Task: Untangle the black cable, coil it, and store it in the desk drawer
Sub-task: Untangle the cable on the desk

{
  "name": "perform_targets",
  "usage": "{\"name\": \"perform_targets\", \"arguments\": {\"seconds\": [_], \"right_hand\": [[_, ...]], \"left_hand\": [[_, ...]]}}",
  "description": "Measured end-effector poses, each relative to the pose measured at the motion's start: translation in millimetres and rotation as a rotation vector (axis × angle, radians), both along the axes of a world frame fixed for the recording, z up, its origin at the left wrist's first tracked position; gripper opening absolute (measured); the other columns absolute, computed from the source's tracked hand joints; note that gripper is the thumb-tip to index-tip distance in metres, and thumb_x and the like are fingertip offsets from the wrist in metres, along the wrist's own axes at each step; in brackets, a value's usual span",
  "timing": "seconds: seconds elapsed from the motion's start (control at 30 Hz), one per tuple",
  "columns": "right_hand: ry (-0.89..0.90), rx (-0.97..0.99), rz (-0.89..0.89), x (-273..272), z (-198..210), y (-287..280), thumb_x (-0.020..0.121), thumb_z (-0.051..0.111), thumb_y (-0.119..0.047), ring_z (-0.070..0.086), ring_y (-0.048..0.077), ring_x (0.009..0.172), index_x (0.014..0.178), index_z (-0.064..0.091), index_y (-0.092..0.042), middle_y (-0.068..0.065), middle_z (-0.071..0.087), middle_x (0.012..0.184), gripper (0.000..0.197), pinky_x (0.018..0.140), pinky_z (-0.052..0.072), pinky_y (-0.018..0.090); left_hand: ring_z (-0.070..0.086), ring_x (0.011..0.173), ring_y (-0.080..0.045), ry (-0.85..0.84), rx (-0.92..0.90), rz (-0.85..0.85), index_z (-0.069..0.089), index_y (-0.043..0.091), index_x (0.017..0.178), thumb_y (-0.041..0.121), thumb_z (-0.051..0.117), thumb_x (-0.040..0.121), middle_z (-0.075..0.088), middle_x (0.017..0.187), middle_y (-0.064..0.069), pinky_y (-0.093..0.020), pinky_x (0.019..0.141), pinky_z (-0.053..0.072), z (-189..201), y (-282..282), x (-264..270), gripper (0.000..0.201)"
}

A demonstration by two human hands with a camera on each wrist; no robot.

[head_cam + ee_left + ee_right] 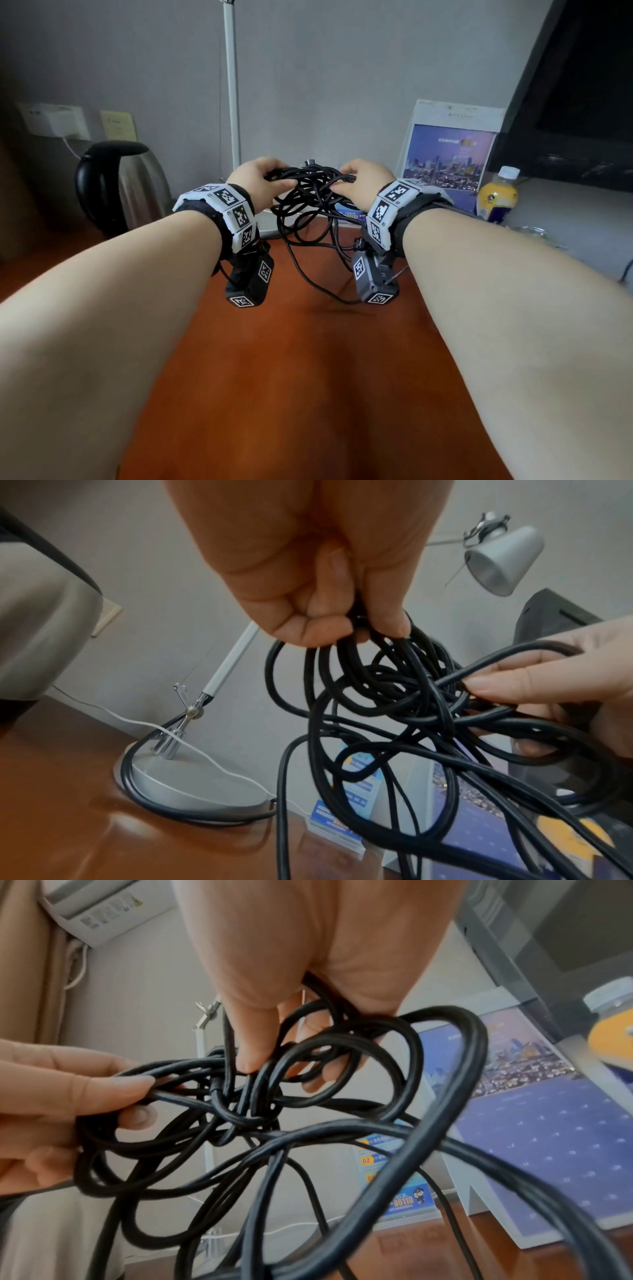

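The right hand [308,961] hangs from the top, its fingers [250,1053] curled through loops of the tangled black cable [260,1118]; the left hand [58,1096] pinches strands at the left edge; a calendar [548,1137] stands behind on the desk [428,1259].

Both forearms are bare, with no sleeves, and each wrist just behind the fingers carries a dark band [416,219] faced with white square tiles, every tile printed with a black-and-white pixel marker. Under the left wrist, on the side away from the fingers, hangs a black box-shaped camera unit [249,281] bearing the same kind of marker on its side and end faces. Under the right wrist hangs a grey camera module [373,279], likewise tagged on two faces, with a thin dark wire trailing from it back along the arm.
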State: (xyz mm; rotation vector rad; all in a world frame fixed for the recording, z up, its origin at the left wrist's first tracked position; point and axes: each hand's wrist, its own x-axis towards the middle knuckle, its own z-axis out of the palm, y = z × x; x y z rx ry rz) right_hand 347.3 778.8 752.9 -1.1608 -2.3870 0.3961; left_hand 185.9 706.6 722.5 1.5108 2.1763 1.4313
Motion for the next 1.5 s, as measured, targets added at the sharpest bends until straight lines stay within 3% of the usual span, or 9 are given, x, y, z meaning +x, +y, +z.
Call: {"name": "perform_targets", "arguments": {"seconds": [0.17,0.4,0.6,0.73,0.9,1.03,1.17,1.3,1.5], "right_hand": [[-0.004,0.029,0.017,-7.4,-3.4,13.3,0.091,0.057,-0.027,0.056,0.026,0.110,0.121,0.057,-0.009,0.010,0.061,0.121,0.035,0.089,0.042,0.028],[0.026,0.073,0.014,7.6,3.5,2.4,0.090,0.059,-0.028,0.056,0.025,0.110,0.120,0.058,-0.011,0.008,0.062,0.120,0.035,0.087,0.041,0.027],[0.073,0.075,0.009,20.0,0.8,-6.2,0.089,0.060,-0.028,0.054,0.022,0.114,0.123,0.056,-0.011,0.006,0.059,0.125,0.039,0.089,0.039,0.023],[0.063,0.008,0.071,19.5,-5.2,-10.8,0.088,0.061,-0.024,0.055,0.022,0.114,0.124,0.055,-0.014,0.005,0.059,0.124,0.038,0.091,0.040,0.024],[-0.104,-0.042,0.214,24.9,-5.2,-19.7,0.093,0.054,-0.028,0.050,0.018,0.120,0.135,0.044,-0.021,0.002,0.054,0.128,0.044,0.092,0.036,0.021],[0.020,-0.035,0.278,28.6,-17.7,-29.6,0.093,0.054,-0.022,0.054,0.008,0.098,0.125,0.056,-0.019,-0.003,0.060,0.108,0.032,0.083,0.041,0.015],[-0.062,-0.037,0.366,30.1,-37.6,-35.1,0.095,0.050,-0.022,0.052,0.009,0.113,0.123,0.060,-0.019,0.000,0.062,0.121,0.029,0.085,0.030,0.008],[-0.118,0.001,0.416,30.2,-47.6,-39.3,0.096,0.048,-0.021,0.048,0.001,0.107,0.121,0.062,-0.018,0.000,0.063,0.123,0.028,0.075,0.028,-0.008],[-0.064,0.022,0.434,26.1,-54.3,-33.6,0.096,0.048,-0.024,0.051,-0.002,0.093,0.112,0.068,-0.020,-0.004,0.067,0.110,0.026,0.074,0.029,-0.008]], "left_hand": [[0.053,0.065,-0.012,-0.018,0.002,-0.009,0.061,0.017,0.112,0.027,0.062,0.088,0.054,0.074,0.006,-0.020,0.062,0.050,-2.3,11.5,-6.2,0.026],[0.047,0.053,-0.008,0.059,0.010,-0.016,0.061,0.020,0.110,0.028,0.059,0.090,0.051,0.070,0.009,-0.004,0.036,0.037,12.7,-4.9,7.9,0.022],[0.050,0.057,-0.009,0.065,-0.002,-0.023,0.061,0.020,0.112,0.030,0.058,0.090,0.056,0.078,0.004,-0.013,0.051,0.045,14.1,-15.7,17.5,0.024],[0.046,0.053,-0.009,0.043,-0.016,-0.045,0.061,0.020,0.110,0.028,0.056,0.092,0.050,0.069,0.008,-0.010,0.038,0.040,7.0,-25.7,17.4,0.020],[0.048,0.064,-0.011,-0.008,0.030,-0.077,0.064,0.018,0.106,0.025,0.057,0.091,0.053,0.072,0.007,-0.017,0.057,0.042,-4.4,-40.1,16.3,0.018],[0.051,0.058,-0.006,-0.117,-0.004,-0.097,0.062,0.022,0.102,0.025,0.059,0.091,0.057,0.072,0.005,-0.007,0.043,0.040,-20.3,-60.2,18.5,0.012],[0.046,0.039,-0.005,-0.164,-0.172,-0.155,0.064,0.024,0.108,0.023,0.062,0.088,0.063,0.071,0.003,-0.012,0.039,0.039,-37.2,-78.2,13.5,0.020],[0.050,0.040,-0.006,0.026,-0.363,-0.131,0.065,0.028,0.109,0.035,0.061,0.088,0.064,0.068,0.004,-0.016,0.048,0.045,-42.0,-93.7,14.1,0.023],[0.059,0.091,-0.019,0.599,-0.496,0.052,0.068,0.031,0.107,0.061,0.053,0.081,0.066,0.093,0.003,-0.029,0.078,0.047,-41.8,-83.4,14.1,0.042]]}}
